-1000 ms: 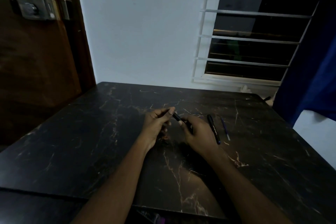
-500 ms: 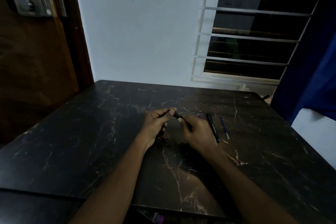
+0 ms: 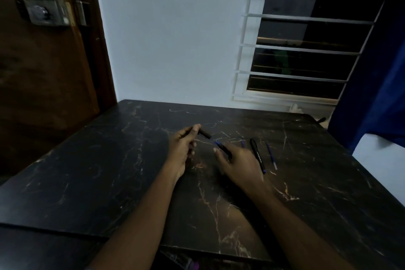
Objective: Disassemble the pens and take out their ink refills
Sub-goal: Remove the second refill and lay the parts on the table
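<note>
Left hand (image 3: 183, 149): pinches barrel piece (image 3: 205, 134).
Right hand (image 3: 238, 160): grips pen body (image 3: 224, 150), blue tip bared, probably refill.
Hands apart, so parts clear each other.
Second pen (image 3: 257, 155), loose refill (image 3: 271, 156): on table (image 3: 109, 171), right of work, kept aside.

In front of you is a dark marble-patterned tabletop (image 3: 109, 171) with pale veins, its far edge near a plain white wall (image 3: 171, 39). On your left stands a brown wooden door (image 3: 43, 76) with a metal lock (image 3: 43, 10). On your right, a white-barred window (image 3: 302, 50) shows darkness beside a blue curtain (image 3: 377, 94). The light is dim.
</note>
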